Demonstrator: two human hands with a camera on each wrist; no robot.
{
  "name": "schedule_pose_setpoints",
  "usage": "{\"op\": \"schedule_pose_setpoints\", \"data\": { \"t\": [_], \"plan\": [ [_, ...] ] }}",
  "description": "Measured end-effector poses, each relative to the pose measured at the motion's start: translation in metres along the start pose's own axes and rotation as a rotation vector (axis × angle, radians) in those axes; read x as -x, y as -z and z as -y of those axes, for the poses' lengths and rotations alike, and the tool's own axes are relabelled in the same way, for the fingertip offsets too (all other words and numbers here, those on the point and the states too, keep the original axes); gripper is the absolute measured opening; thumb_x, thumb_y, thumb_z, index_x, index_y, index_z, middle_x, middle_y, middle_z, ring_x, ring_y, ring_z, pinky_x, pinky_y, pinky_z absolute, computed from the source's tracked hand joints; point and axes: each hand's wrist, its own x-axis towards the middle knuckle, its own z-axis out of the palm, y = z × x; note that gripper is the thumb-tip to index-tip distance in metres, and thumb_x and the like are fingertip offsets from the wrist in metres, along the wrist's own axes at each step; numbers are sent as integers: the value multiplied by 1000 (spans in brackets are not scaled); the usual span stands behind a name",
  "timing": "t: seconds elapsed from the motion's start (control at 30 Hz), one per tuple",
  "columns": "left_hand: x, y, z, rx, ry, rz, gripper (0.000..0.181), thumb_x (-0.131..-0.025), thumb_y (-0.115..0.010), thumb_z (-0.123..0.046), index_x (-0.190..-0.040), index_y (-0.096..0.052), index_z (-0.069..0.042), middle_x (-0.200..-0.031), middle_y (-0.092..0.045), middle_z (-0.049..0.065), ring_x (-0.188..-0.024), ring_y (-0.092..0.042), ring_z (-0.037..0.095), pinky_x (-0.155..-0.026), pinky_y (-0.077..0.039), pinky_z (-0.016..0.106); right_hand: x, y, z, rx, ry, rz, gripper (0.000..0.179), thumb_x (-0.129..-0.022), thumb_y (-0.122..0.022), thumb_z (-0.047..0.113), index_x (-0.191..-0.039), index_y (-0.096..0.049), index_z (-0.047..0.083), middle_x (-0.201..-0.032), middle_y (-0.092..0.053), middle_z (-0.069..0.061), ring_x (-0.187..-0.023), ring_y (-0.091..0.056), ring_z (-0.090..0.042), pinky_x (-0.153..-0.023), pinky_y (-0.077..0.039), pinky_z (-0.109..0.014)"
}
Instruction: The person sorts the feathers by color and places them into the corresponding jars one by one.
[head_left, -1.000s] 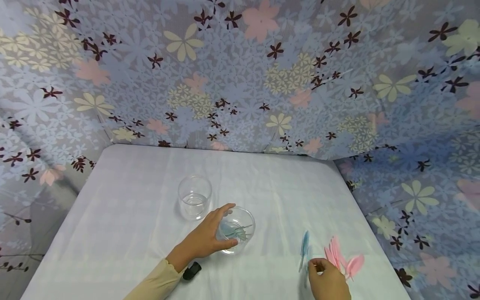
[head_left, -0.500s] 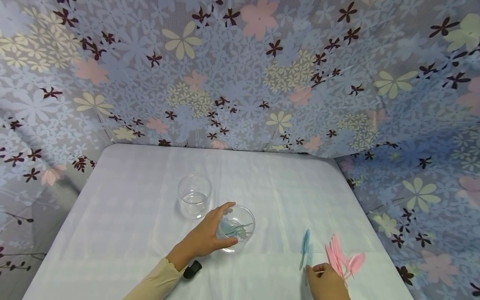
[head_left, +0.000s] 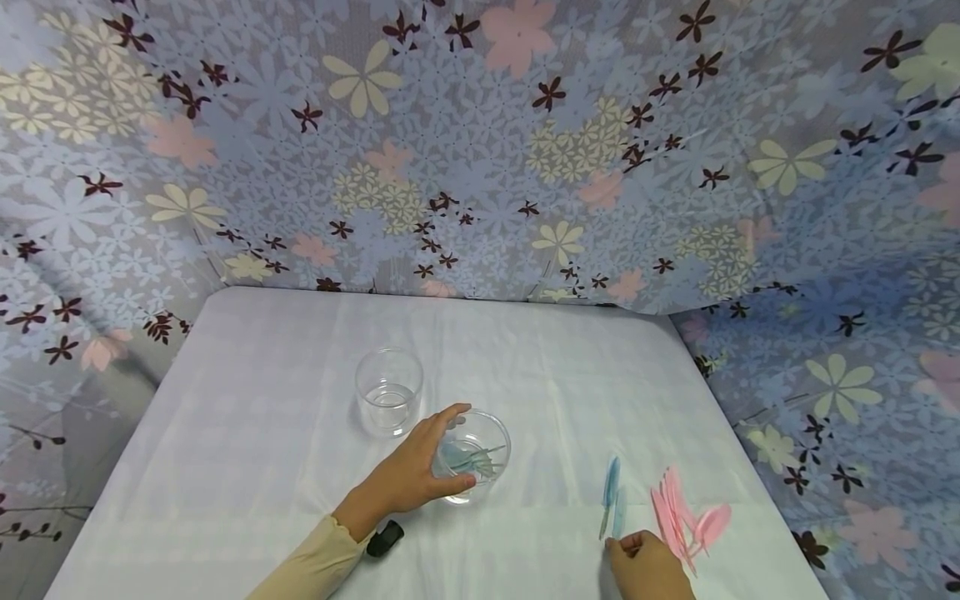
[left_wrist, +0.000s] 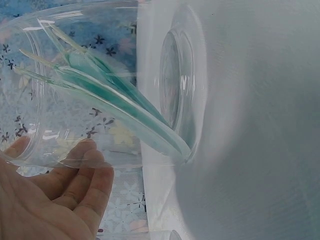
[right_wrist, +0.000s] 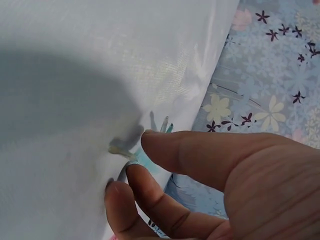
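My left hand [head_left: 412,471] grips a clear glass cup [head_left: 491,437], thumb on the near side and fingers on the far side. Several teal feathers [left_wrist: 115,95] lean inside it, quills toward the rim. On the right, my right hand [head_left: 648,567] is low over the cloth. Its thumb and forefinger pinch the pale quill end of a light blue feather [head_left: 618,512]. A darker blue feather [head_left: 611,483] lies just beside that one. Several pink feathers [head_left: 678,508] are spread to the right of this hand.
A second clear glass cup [head_left: 388,392], with what looks like a little water, stands behind my left hand. A small black object [head_left: 386,539] lies by the left wrist. White cloth [head_left: 525,358] covers the table, with a floral curtain [head_left: 480,150] around it.
My right hand has shifted slightly left and toward me, down to the light blue feather's quill end. The left hand and the cup it holds have stayed in place.
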Motion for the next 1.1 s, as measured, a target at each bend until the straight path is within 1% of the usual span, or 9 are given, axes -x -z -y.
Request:
{"op": "schedule_pose_setpoints", "data": {
  "t": [0.17,0.3,0.43,0.6,0.73,0.87,0.97,1.03,1.1],
  "plan": [
    [0,0,0,-2,0,5,90,-85,-76,-51,-157,-23,-38,-150,-47,5,-138,-40,22,-107,-39,55,0,0,0,2,7,-11,31,-91,-65,37,-86,-66,6,-75,-64,-4,-65,-59,-20,-59,-46,-39],
    [0,0,1,-8,3,5,90,-84,-74,-58,-156,-22,-42,-150,-47,4,-138,-40,21,-107,-39,54,0,2,1,1,17,-15,30,-91,-64,36,-87,-67,6,-77,-64,-3,-67,-59,-21,-60,-45,-39],
    [1,0,2,-10,-1,4,91,-84,-71,-64,-156,-22,-41,-150,-47,4,-138,-40,21,-107,-39,54,1,3,-1,2,30,0,34,-93,-63,39,-88,-67,6,-77,-64,-4,-66,-58,-21,-59,-45,-39],
    [1,-2,2,1,-6,3,90,-84,-73,-60,-156,-22,-42,-150,-47,3,-138,-40,21,-107,-39,54,3,4,2,16,28,22,34,-93,-63,39,-87,-67,5,-77,-64,-4,-66,-58,-20,-60,-46,-39],
    [0,-3,2,-1,-7,0,89,-84,-75,-55,-155,-23,-42,-148,-47,-3,-137,-41,20,-107,-39,54,3,6,4,31,1,36,30,-93,-65,35,-86,-66,6,-75,-64,-4,-65,-58,-21,-59,-46,-38],
    [0,-2,2,-10,-8,-2,90,-84,-75,-56,-156,-24,-39,-148,-46,-5,-136,-41,20,-107,-40,53,2,6,4,41,14,20,29,-93,-64,34,-87,-67,6,-75,-64,-2,-65,-59,-20,-59,-46,-39],
    [1,-1,2,-7,-11,3,89,-85,-75,-53,-156,-23,-41,-148,-46,-6,-137,-41,21,-107,-39,53,0,7,2,45,28,7,31,-92,-65,35,-88,-68,5,-76,-66,-2,-66,-60,-20,-60,-48,-41],
    [1,-1,2,-9,-10,6,89,-85,-75,-53,-155,-21,-45,-149,-45,-6,-137,-41,21,-107,-39,53,0,7,2,52,21,7,30,-91,-66,34,-89,-68,4,-77,-66,-3,-67,-61,-21,-62,-48,-42],
    [1,-1,2,-6,-14,7,89,-85,-75,-54,-155,-21,-43,-149,-45,-5,-138,-41,21,-107,-39,54,-1,8,2,65,13,9,28,-91,-67,32,-89,-68,4,-77,-66,-4,-68,-61,-22,-63,-49,-44]
  ]
}}
